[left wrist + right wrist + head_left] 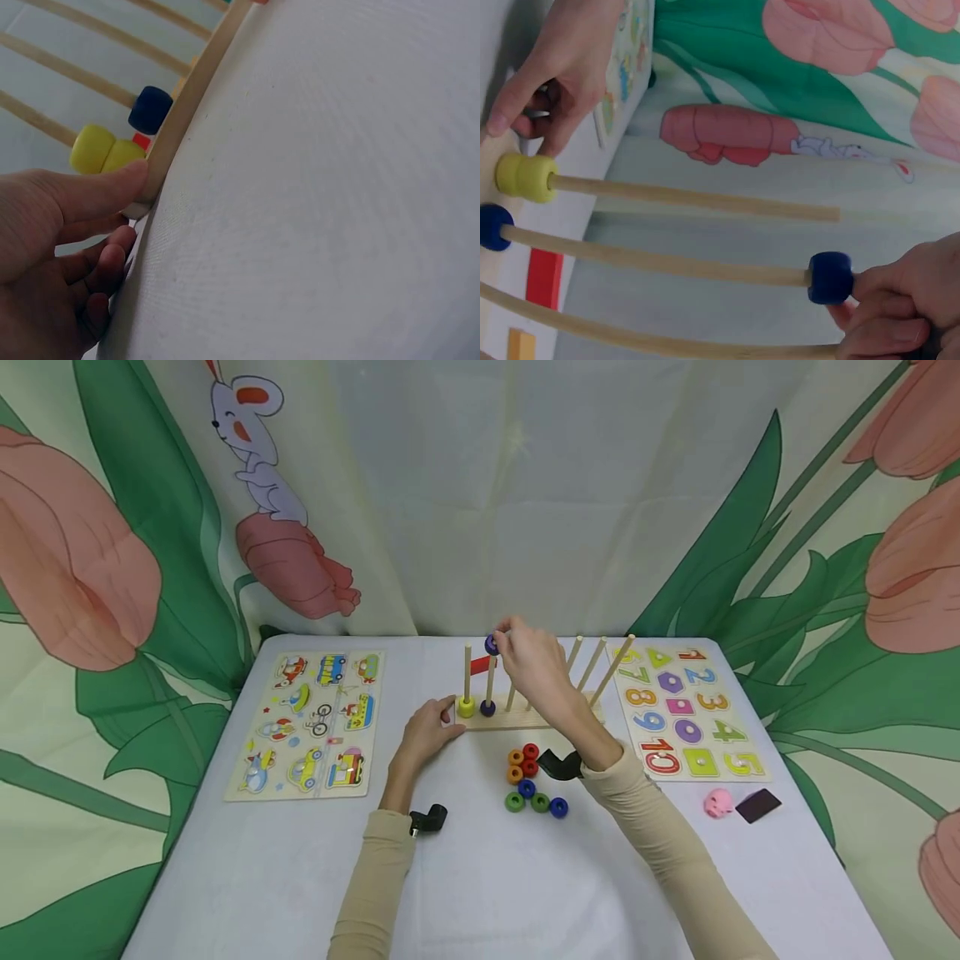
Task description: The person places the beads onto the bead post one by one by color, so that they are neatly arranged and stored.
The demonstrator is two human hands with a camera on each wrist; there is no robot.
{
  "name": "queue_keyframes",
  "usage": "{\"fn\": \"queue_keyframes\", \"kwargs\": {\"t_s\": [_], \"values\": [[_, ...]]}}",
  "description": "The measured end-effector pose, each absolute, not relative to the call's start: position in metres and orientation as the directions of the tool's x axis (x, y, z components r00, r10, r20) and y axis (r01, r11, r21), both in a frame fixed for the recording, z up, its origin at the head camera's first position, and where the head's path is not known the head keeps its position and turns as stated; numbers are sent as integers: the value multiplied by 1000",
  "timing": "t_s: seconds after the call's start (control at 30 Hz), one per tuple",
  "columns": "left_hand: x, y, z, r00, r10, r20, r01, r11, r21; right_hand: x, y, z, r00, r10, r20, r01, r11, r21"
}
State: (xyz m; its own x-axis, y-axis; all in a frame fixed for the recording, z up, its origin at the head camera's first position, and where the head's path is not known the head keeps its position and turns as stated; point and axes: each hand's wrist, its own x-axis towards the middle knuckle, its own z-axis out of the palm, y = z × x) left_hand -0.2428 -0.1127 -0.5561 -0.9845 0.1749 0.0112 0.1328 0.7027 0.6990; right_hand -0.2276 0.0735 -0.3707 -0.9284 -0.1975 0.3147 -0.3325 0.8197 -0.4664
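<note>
A wooden peg rack stands at the back of the table, with several upright pegs. Two yellow rings are stacked low on its leftmost peg, and one dark blue ring sits at the foot of the second. My left hand grips the rack's left end, thumb on the front edge beside the yellow rings. With fingertips and thumb, my right hand pinches another dark blue ring right at the top of the second peg. The right fingers partly cover that ring in the head view.
Loose orange, red, blue and green rings lie in front of the rack. A vehicle puzzle board is on the left, a number puzzle board on the right. A red block is behind the rack; a pink pig figure and dark card lie front right.
</note>
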Motion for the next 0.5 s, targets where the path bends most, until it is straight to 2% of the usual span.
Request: {"fn": "queue_keyframes", "kwargs": {"t_s": [0.17, 0.33, 0.5], "values": [[-243, -112, -555, -985, 171, -1, 123, 714, 690, -228, 75, -381, -930, -182, 321, -325, 815, -480], [-244, -112, -553, -987, 160, 7, 121, 717, 687, -215, 84, -394, -907, -162, 388, -364, 764, -532], [-245, -113, -554, -985, 173, -5, 123, 720, 683, -188, 105, -439, -918, -174, 355, -358, 747, -560]]}}
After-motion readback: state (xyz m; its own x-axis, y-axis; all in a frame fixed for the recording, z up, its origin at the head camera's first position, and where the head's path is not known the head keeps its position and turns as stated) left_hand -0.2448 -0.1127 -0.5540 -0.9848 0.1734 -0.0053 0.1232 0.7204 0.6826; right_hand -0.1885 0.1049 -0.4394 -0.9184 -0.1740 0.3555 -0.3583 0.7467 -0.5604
